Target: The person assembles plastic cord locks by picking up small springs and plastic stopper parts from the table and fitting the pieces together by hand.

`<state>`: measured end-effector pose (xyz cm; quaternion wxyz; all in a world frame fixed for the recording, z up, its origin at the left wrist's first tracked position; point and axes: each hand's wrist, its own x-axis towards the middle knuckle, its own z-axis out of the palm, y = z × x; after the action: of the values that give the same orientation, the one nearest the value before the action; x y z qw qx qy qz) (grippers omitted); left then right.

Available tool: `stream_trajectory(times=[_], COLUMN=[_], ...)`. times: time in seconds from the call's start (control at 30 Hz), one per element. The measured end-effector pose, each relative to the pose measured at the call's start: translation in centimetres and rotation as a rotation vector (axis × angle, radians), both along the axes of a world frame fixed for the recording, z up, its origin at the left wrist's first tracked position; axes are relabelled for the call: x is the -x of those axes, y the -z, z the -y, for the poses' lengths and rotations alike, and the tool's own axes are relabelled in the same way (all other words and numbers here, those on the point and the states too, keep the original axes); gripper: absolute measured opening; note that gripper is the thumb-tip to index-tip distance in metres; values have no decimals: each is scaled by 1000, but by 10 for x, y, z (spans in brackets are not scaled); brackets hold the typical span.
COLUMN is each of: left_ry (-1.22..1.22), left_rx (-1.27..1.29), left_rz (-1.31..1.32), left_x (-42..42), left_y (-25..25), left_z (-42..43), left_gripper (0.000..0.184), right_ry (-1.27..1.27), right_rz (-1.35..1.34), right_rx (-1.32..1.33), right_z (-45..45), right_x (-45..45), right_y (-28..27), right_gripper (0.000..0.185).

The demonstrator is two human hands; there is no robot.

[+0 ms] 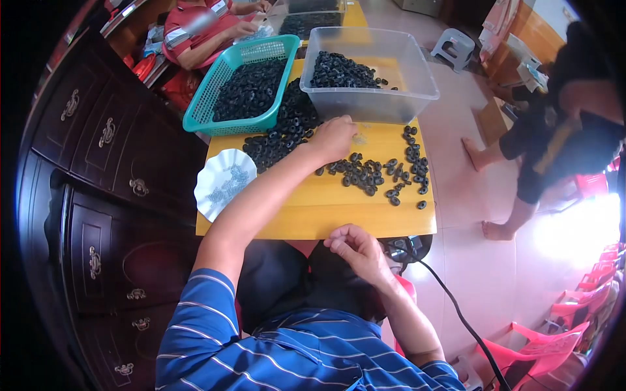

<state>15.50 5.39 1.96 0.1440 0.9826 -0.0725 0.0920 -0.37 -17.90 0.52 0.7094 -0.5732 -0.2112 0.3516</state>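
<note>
My left hand [336, 139] reaches over the yellow table [300, 208], fingers bent down near a few small clear pieces [360, 139] in front of the clear plastic bin [372, 98]. Its fingertips are too small to show what they hold. At the table's front edge my right hand [355, 251] is closed, thumb against the fingers; anything in it is hidden. Small black rings [362, 174] lie loose between the hands and at the table's right side. A larger heap of black parts [280, 140] lies left of my left hand. A white scalloped dish [208, 176] holds small clear pieces.
A green basket [195, 117] of black parts stands at the back left. Dark cabinets [98, 163] line the left. A person in red [189, 32] sits beyond; another person [561, 150] is at the right. A grey stool [454, 44] and pink chairs [541, 345] stand on the floor.
</note>
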Motion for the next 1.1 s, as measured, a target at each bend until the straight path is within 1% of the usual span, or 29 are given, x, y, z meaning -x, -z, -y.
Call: stream_trajectory(times=[0.1,0.17,0.33,0.4,0.53,0.6,0.73,0.83,0.9,1.03,1.1], left_ry=[20,97,91,69,132,105,68,55,1,8,71], left_rx=[-24,36,48,-2,-69,96,81,65,-27,-67,-73], left_rz=[-3,147,75,9,35,161,195,176,86,53,-4], left_x=[-2,-11,-19,-17,-9,-3,-10,-20,-26,-34,-32], left_y=[-5,4,11,10,15,13,11,10,8,10,5], left_z=[3,6,26,29,21,17,17,27,35,40,43], left_gripper=[25,22,23,24,24,25,27,27,25,23,22], right_ry=[-13,-22,-6,-8,-13,-13,-23,-13,-6,-5,-24], right_rz=[31,19,0,-12,-22,-7,2,-17,-11,-5,-23], right_rx=[33,39,15,24,1,29,29,31,40,38,27], right_z=[0,0,0,1,0,0,-1,0,1,0,1], right_x=[-1,-2,-3,-2,-1,-1,-1,-1,-2,-2,-2], right_y=[-1,0,0,-1,-2,-3,-1,-2,-4,-5,-2], right_gripper=[15,15,15,15,14,15,15,15,16,16,16])
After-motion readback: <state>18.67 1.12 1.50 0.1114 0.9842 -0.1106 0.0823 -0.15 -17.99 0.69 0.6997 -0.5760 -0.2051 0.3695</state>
